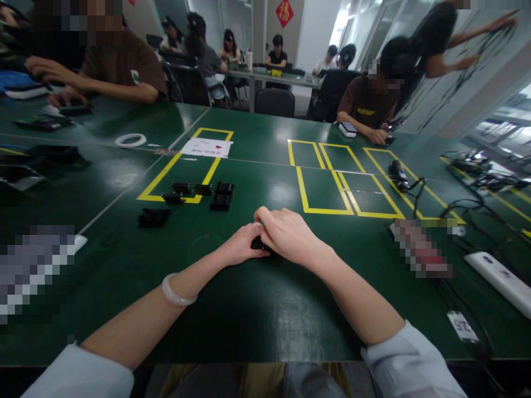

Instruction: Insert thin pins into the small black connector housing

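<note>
Both my hands meet over the green table, around a small black part (pixel 258 243) that is mostly covered by fingers. My left hand (pixel 240 245) grips its left side, thumb toward me. From the right, my right hand (pixel 288 232) curls over the top of it, its fingertips close to those of the left. What the part is exactly, I cannot make out. Beyond and to the left stand several small black pieces (pixel 203 189), beside a black block with recesses (pixel 222 196). Nearer lies another dark, irregular black piece (pixel 154 217).
Yellow tape outlines (pixel 327 211) mark the green table (pixel 257 309). A paper sheet (pixel 206 147) and a white tape roll (pixel 130 140) lie farther off. At right are a power strip (pixel 501 279), cables and a black device (pixel 399 174). Other people sit around the tables.
</note>
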{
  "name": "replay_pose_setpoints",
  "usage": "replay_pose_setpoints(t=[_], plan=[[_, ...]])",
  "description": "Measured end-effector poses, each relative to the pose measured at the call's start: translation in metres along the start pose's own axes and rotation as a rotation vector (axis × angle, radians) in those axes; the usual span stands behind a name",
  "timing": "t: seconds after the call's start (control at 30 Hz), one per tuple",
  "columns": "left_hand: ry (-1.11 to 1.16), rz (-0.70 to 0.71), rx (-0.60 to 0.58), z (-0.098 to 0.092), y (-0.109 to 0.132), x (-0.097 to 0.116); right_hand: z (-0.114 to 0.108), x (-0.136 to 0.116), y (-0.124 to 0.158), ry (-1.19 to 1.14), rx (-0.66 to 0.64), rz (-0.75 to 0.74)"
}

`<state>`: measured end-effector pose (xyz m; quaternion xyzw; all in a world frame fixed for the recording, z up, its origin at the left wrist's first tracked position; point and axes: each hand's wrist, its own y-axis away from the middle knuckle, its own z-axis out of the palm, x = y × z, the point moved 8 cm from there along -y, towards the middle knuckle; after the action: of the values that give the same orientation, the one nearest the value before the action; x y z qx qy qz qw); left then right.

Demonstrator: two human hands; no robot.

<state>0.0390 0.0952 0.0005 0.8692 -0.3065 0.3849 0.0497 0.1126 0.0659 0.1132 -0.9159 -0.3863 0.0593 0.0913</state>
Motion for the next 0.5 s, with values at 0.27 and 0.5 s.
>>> replay_pose_setpoints(t=[0.27,0.5], plan=[[0.033,0.013,0.002,0.0,-0.0002,0.001,0.0064,0.0018,-0.0008,0.024,-0.009,0.002],[0.038,0.012,-0.001,0.0015,0.0005,-0.0012,0.0002,-0.0005,0.0004,-0.027,0.006,-0.002]])
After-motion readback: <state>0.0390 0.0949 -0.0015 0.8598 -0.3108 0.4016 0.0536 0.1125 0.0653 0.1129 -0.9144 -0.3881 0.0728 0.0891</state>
